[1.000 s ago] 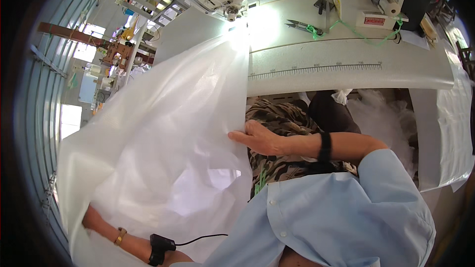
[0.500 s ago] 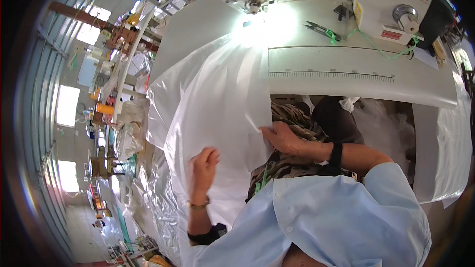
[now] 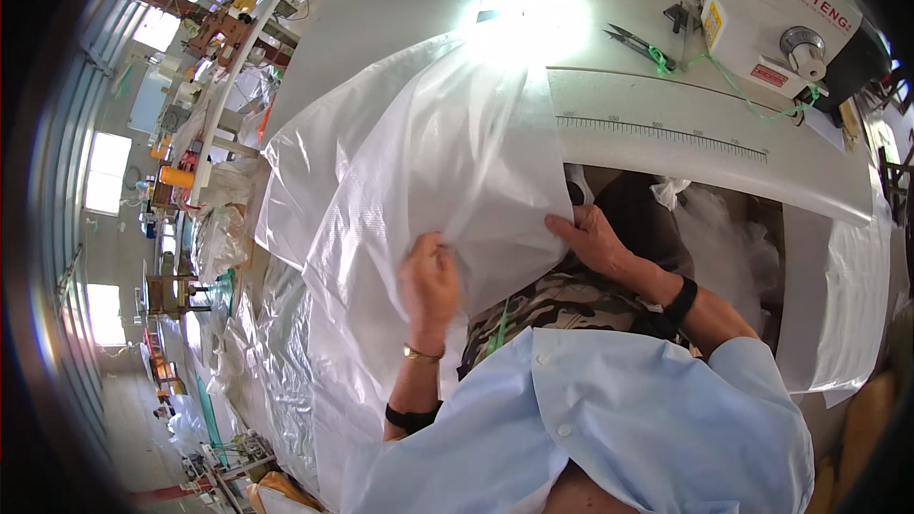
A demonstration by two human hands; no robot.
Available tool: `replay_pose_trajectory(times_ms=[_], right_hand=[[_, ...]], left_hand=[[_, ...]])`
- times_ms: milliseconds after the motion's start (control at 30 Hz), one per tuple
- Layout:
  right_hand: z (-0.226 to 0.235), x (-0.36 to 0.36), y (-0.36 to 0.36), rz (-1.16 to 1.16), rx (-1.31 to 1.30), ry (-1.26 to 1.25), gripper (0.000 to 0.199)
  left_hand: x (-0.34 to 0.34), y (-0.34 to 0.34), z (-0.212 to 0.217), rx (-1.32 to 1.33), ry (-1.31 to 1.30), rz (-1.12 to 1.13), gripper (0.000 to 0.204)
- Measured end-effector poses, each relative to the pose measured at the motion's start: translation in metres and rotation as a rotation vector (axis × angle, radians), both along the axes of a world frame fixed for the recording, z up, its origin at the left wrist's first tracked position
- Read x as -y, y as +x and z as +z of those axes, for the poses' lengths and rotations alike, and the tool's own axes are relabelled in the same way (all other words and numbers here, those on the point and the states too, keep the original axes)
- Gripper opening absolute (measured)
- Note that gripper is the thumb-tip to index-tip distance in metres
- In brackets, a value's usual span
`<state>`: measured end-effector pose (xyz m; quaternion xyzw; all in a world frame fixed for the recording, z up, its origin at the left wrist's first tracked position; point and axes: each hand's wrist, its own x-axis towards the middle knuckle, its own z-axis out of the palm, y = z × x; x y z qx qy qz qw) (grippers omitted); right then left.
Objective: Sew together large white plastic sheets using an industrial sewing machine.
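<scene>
A translucent white plastic sheet spreads from the sewing machine's needle area down over my lap in long folds. My right hand pinches the sheet's right edge between thumb and fingers, below the machine bed. My left hand, slightly blurred, is closed with curled fingers against the middle of the sheet; what it grips, if anything, is hidden. Strong lamp glare covers the spot where the sheet meets the needle.
Thread snips with a green cord lie on the machine bed, right of the needle. A printed ruler scale runs along its front. Crumpled clear plastic hangs at the left; more filmy plastic is below the bed at right.
My left hand has moved right and up, nearer the other hand. My right hand, still at the edge, has moved right and up, drawing the sheet over my lap. The view has shifted slightly.
</scene>
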<state>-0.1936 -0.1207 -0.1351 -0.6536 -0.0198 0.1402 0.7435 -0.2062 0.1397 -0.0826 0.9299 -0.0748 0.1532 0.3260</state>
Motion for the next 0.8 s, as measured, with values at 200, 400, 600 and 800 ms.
replay_pose_trajectory(times_ms=[200, 400, 600, 800], right_hand=[[0.031, 0.024, -0.009, 0.070, 0.035, 0.092, 0.035], [0.064, 0.032, -0.003, -0.020, 0.475, -0.845, 0.022], [0.113, -0.009, 0.041, -0.162, 0.316, -0.086, 0.026], [0.119, -0.054, 0.088, -0.042, -0.168, 0.281, 0.035]], left_hand=[[-0.009, 0.025, 0.081, -0.204, -0.787, -0.030, 0.009], [-0.020, 0.049, 0.100, -0.199, -0.440, -0.104, 0.024], [-0.010, 0.078, 0.144, -0.023, -0.339, -0.213, 0.014], [0.002, 0.089, 0.180, 0.006, -0.186, -0.232, 0.021]])
